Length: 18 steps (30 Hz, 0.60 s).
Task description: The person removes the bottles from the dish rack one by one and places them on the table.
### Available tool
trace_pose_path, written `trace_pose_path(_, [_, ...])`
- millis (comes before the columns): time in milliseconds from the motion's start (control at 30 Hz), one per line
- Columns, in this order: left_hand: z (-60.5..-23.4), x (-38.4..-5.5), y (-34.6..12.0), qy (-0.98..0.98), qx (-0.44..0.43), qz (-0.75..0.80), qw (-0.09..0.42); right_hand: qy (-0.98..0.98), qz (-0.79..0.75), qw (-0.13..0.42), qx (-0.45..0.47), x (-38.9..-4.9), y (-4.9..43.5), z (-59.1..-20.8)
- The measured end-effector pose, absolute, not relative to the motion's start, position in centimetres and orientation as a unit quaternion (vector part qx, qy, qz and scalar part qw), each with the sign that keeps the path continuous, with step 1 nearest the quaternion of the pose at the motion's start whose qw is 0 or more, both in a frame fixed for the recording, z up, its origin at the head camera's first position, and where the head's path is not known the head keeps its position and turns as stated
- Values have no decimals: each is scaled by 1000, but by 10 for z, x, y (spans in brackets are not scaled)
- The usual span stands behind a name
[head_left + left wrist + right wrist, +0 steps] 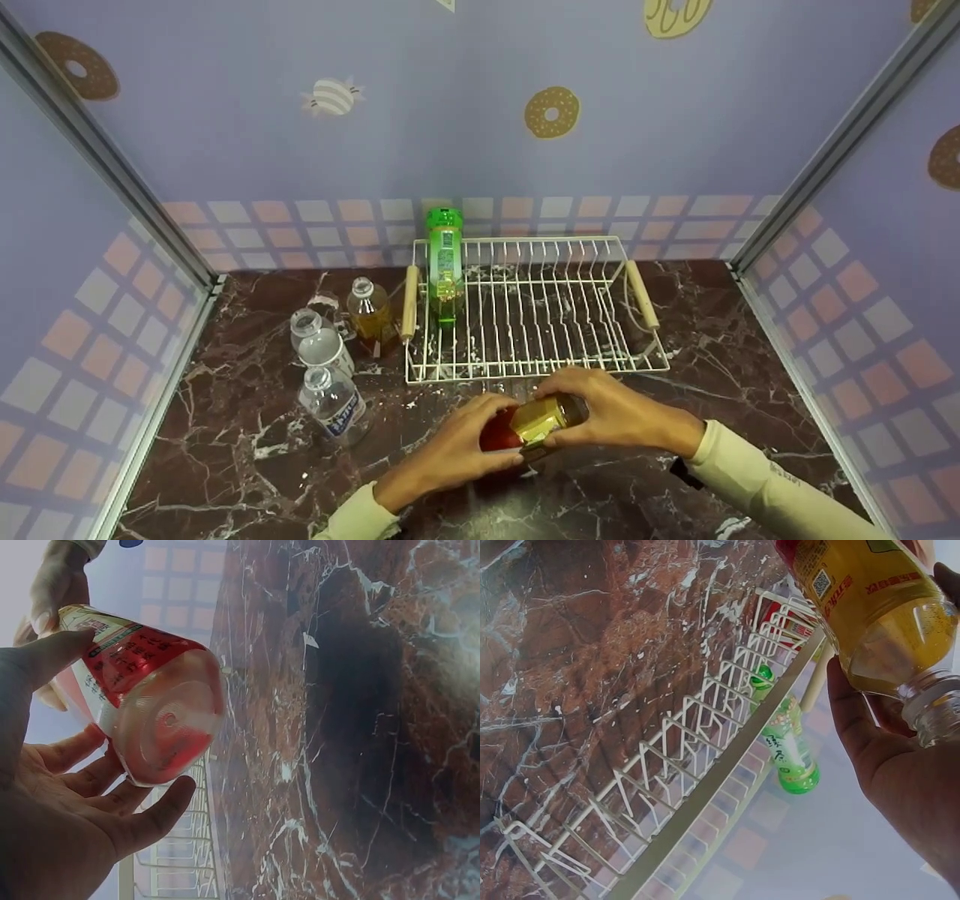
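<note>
A plastic drink bottle [538, 421] with a red and gold label lies tilted sideways between both hands, in front of the wire rack. My left hand [461, 448] holds its base end, thumb on one side and fingers on the other. My right hand [611, 411] grips the neck end. The bare threaded neck [934, 701] shows in the right wrist view, without a cap. From the left wrist view I see the round bottle bottom [171, 720] and the red label with dark lettering.
A white wire rack [525, 367] with wooden handles stands behind the hands, a green tea bottle [446, 262] in its left end. Left of it stand an uncapped bottle of amber liquid [371, 319] and two clear bottles, one [337, 409] nearer. Patterned walls enclose the dark marbled surface.
</note>
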State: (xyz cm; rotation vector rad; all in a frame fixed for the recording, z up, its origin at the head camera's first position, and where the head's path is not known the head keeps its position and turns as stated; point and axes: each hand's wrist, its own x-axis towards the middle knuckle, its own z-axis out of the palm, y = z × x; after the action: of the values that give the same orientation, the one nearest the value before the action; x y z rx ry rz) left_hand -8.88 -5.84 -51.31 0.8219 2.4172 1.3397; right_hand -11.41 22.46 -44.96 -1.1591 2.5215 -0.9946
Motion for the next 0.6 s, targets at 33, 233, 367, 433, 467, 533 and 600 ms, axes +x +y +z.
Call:
trace_pose_path(33, [-514,-89,-57,831,282,461,131,852,-334,98,-392,-114,224,-449])
trace_pose_path(233, [-518,-88,-52,825,288,466,137,859,-311,91,-397,-111,221,-448])
trace_pose_path(367, [-518,-87,-47,826,286,462,146,864,-298,95,-395,-108,220,-446])
trace_pose_path(433, [-518,-87,-46,828,286,459,150,863,-300,96,-396,-108,220,-445])
trace_pose_path(467, [-519,-86,-46,828,285,458,151,860,-306,95,-397,-109,220,-445])
trace_pose_path(533, [-520,-85,-45,828,285,459,153,853,-322,95,-400,-110,221,-444])
trace_pose_path(600, [-522,-84,-45,826,284,463,153,844,-339,96,-404,-112,222,-444])
